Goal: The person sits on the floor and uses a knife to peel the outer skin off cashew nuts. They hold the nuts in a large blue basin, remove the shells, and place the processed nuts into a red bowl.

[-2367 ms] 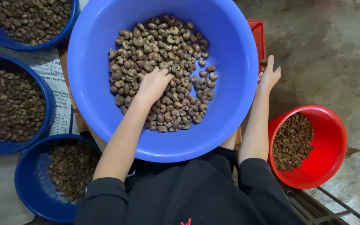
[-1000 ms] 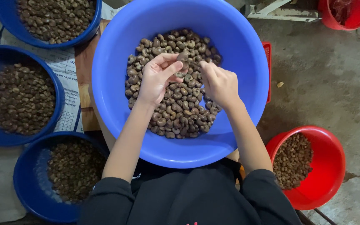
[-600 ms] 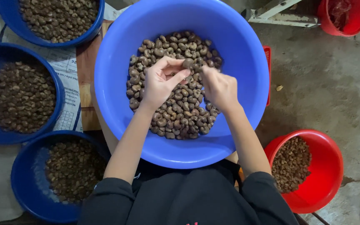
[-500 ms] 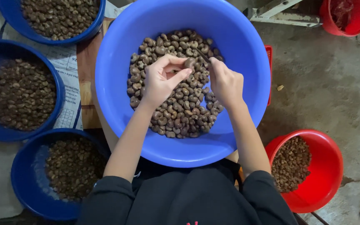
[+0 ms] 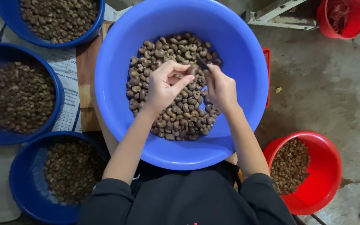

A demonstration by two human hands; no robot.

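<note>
A big blue basin (image 5: 246, 54) sits in front of me with a heap of brown cashew nuts (image 5: 171, 112) in it. My left hand (image 5: 163, 85) hovers over the heap and pinches a single nut (image 5: 190, 70) between thumb and fingers. My right hand (image 5: 219, 87) is closed around a small dark tool (image 5: 201, 63) whose tip points at that nut. Both hands are close together above the middle of the heap.
Three dark blue bowls of nuts lie at the left: one at the top (image 5: 5, 25), one at mid height (image 5: 57, 93), one at the bottom (image 5: 21, 183). A red bowl of nuts (image 5: 326, 166) is at lower right, a red bucket (image 5: 355, 23) at upper right. Concrete floor (image 5: 326, 87) lies to the right.
My right hand came from outside the basin's right rim into the basin. My left hand lifted a nut off the heap, and both hands now meet on it.
</note>
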